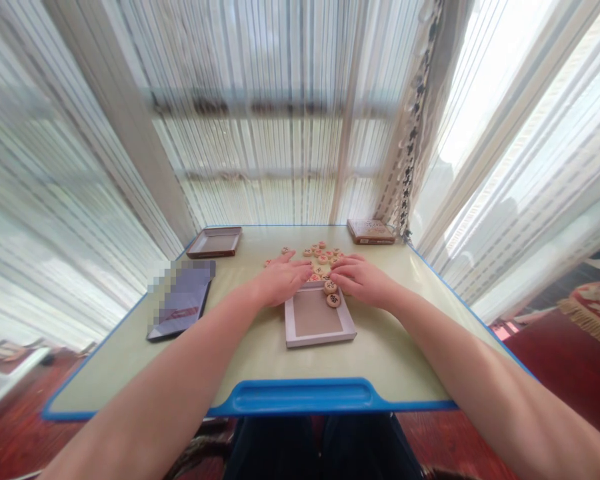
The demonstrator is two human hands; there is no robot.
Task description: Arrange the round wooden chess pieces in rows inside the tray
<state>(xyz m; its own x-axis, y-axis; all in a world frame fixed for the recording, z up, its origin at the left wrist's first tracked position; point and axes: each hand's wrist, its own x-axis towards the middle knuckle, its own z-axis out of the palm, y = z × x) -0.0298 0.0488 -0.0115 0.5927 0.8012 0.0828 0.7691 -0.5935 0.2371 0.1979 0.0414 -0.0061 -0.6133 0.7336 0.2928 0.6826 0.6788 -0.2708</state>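
Here, round pieces (323, 259) lie between left hand (281, 279) and right hand (363, 280), both with fingers (298, 270) outstretched.

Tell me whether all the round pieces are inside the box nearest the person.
No, many round pieces lie loose on the table, beyond the far edge of that box.

The table (380, 357) is pale yellow-green — edged in bright blue — and the round pieces (333, 301) are tan (marked in red or black).
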